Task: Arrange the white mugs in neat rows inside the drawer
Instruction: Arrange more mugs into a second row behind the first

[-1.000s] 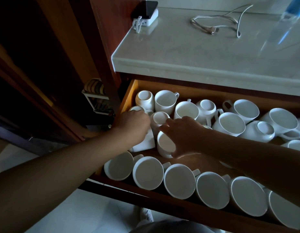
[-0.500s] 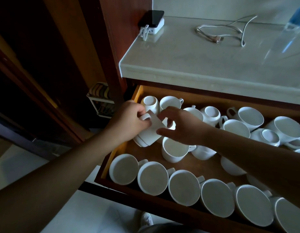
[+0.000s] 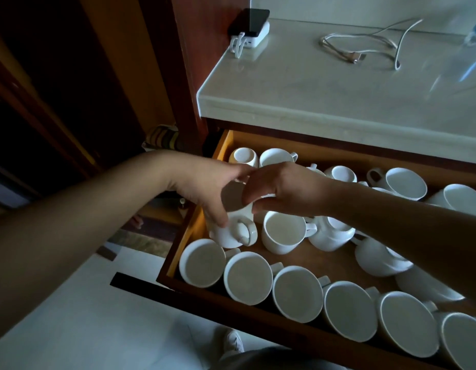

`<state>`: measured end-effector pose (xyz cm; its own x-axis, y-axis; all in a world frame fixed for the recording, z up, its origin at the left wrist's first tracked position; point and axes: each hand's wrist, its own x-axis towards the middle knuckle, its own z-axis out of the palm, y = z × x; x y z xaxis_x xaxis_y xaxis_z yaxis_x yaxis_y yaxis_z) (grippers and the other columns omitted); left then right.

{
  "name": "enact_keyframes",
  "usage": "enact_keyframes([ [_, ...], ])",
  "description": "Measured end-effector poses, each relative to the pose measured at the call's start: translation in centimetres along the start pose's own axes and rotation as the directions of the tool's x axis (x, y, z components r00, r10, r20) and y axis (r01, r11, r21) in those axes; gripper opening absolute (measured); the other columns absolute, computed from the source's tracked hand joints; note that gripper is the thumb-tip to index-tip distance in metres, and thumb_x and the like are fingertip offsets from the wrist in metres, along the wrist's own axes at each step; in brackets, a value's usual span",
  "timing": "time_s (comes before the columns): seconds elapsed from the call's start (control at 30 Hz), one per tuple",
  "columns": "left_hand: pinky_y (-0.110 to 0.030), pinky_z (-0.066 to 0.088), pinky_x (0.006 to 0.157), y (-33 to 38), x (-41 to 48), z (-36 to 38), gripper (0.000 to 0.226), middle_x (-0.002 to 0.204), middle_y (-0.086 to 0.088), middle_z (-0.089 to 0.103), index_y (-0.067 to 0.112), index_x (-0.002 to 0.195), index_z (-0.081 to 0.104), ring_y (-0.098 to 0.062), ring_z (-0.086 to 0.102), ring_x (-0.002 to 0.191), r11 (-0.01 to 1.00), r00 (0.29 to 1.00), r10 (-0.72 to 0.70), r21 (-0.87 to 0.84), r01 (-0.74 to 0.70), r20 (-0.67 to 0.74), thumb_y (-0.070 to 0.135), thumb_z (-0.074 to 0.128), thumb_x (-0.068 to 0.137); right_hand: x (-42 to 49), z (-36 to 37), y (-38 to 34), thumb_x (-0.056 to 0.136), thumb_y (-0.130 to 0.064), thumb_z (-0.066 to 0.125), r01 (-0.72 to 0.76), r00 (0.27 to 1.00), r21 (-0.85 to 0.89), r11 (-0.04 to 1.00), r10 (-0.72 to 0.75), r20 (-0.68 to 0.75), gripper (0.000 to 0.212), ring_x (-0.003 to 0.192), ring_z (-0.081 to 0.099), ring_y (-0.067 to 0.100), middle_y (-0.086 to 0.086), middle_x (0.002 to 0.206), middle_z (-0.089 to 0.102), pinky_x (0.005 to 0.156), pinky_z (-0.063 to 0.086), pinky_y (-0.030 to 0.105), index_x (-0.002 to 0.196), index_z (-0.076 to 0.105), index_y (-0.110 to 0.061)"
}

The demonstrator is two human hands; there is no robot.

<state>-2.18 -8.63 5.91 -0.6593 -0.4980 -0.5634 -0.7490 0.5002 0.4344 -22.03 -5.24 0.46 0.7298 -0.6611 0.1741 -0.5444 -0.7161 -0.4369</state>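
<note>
Use the drawer (image 3: 226, 145) as your reference; work from its left wall to its right end.

At the left wall, your left hand (image 3: 204, 188) wraps a tilted mug (image 3: 228, 231), fingers curled over its body, handle facing you. Just right of it, your right hand (image 3: 282, 190) also touches that mug's upper part, thumb and fingers closed lightly on it. Both hands share 1 mug.

Along the drawer's near wall, 1 front row (image 3: 295, 292) is complete: at least 6 mugs stand side by side, mouths toward you.

Right of the held mug, 1 upright mug (image 3: 283, 232) starts what is likely row 2. Beyond it, toward the drawer's centre, back and right end, the loose mugs (image 3: 391, 182) lie mixed, some tipped or inverted. Judged progress: roughly 1 row done, the remainder unsorted.
</note>
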Motion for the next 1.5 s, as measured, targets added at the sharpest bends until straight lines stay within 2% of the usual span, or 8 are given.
enact_keyframes([
  [0.17, -0.038, 0.056, 0.084, -0.2, 0.8, 1.0, 0.069, 0.111, 0.012, 0.059, 0.033, 0.127, 0.049, -0.008, 0.060, 0.097, 1.000, 0.986, 0.011, -0.006, -0.012, -0.165, 0.032, 0.084, 0.067, -1.4, 0.6, 0.3, 0.083, -0.012, 0.072, -0.171, 0.975, 0.090, 0.981, 0.181, -0.129, 0.025, 0.091, 0.059, -0.006, -0.007, 0.108, 0.071, 0.076, 0.042, 0.005, 0.107, 0.071, -0.019],
  [0.23, -0.041, 0.056, 0.082, -0.6, 1.3, 1.5, 0.067, 0.109, 0.009, 0.057, 0.030, 0.123, 0.051, -0.012, 0.059, 0.095, 1.000, 0.958, -0.021, 0.000, 0.022, -0.284, 0.038, 0.084, 0.066, -2.5, 0.6, 0.7, 0.082, -0.021, 0.071, -0.280, 0.944, 0.059, 0.958, 0.285, -0.167, 0.038, 0.091, 0.058, -0.004, -0.008, 0.113, 0.067, 0.073, 0.045, 0.012, 0.119, 0.061, -0.025],
  [0.33, -0.037, 0.054, 0.077, -0.9, 2.0, 2.7, 0.061, 0.102, 0.012, 0.051, 0.033, 0.113, 0.055, -0.010, 0.053, 0.090, 0.983, 0.924, 0.002, 0.172, 0.069, -0.382, 0.048, 0.082, 0.061, -4.6, 0.7, 1.2, 0.075, -0.041, 0.076, -0.436, 0.899, -0.049, 0.898, 0.434, -0.053, 0.067, 0.108, 0.055, 0.009, -0.007, 0.128, 0.056, 0.087, 0.049, 0.033, 0.133, 0.044, -0.031],
  [0.43, -0.029, 0.050, 0.071, -0.9, 2.4, 4.1, 0.056, 0.097, 0.012, 0.048, 0.032, 0.109, 0.056, -0.009, 0.051, 0.087, 0.971, 0.915, -0.019, 0.209, 0.112, -0.403, 0.050, 0.081, 0.063, -6.0, 1.5, 1.2, 0.068, -0.060, 0.074, -0.480, 0.850, -0.247, 0.842, 0.516, 0.106, 0.092, 0.119, 0.048, 0.016, -0.005, 0.138, 0.047, 0.097, 0.043, 0.035, 0.143, 0.028, -0.034],
  [0.53, -0.026, 0.046, 0.067, -0.5, 2.8, 5.2, 0.051, 0.094, 0.012, 0.049, 0.028, 0.104, 0.058, -0.008, 0.048, 0.083, 0.962, 0.898, -0.020, 0.237, 0.137, -0.439, 0.053, 0.079, 0.065, -6.4, 2.9, 1.0, 0.065, -0.069, 0.070, -0.450, 0.852, -0.338, 0.826, 0.511, 0.115, 0.103, 0.121, 0.048, 0.018, -0.002, 0.137, 0.048, 0.099, 0.039, 0.036, 0.147, 0.022, -0.030],
  [0.7, -0.025, 0.038, 0.055, -0.6, 3.6, 6.4, 0.050, 0.090, 0.009, 0.052, 0.029, 0.091, 0.053, -0.008, 0.048, 0.072, 0.912, 0.880, -0.060, 0.332, 0.240, -0.472, 0.067, 0.072, 0.064, -6.3, 4.3, 0.8, 0.066, -0.064, 0.070, -0.451, 0.854, -0.392, 0.802, 0.515, 0.071, 0.097, 0.117, 0.052, 0.021, 0.000, 0.130, 0.052, 0.093, 0.045, 0.037, 0.144, 0.026, -0.027],
  [0.9, -0.029, 0.043, 0.057, -1.5, 4.0, 7.6, 0.051, 0.085, 0.006, 0.055, 0.027, 0.085, 0.052, -0.014, 0.054, 0.074, 0.900, 0.868, -0.101, 0.328, 0.288, -0.485, 0.073, 0.065, 0.067, -6.2, 4.5, 0.1, 0.064, -0.053, 0.075, -0.447, 0.870, -0.328, 0.832, 0.490, 0.060, 0.092, 0.114, 0.052, 0.020, -0.001, 0.127, 0.052, 0.083, 0.048, 0.035, 0.140, 0.030, -0.028],
  [1.5, -0.027, 0.040, 0.051, -2.6, 5.2, 8.8, 0.050, 0.076, 0.003, 0.052, 0.028, 0.071, 0.036, -0.016, 0.053, 0.065, 0.887, 0.886, -0.080, 0.374, 0.272, -0.457, 0.067, 0.068, 0.066, -4.4, 5.4, -0.8, 0.060, -0.055, 0.078, -0.410, 0.876, -0.268, 0.872, 0.458, 0.150, 0.090, 0.114, 0.052, 0.018, -0.003, 0.125, 0.056, 0.086, 0.050, 0.041, 0.133, 0.031, -0.033],
])
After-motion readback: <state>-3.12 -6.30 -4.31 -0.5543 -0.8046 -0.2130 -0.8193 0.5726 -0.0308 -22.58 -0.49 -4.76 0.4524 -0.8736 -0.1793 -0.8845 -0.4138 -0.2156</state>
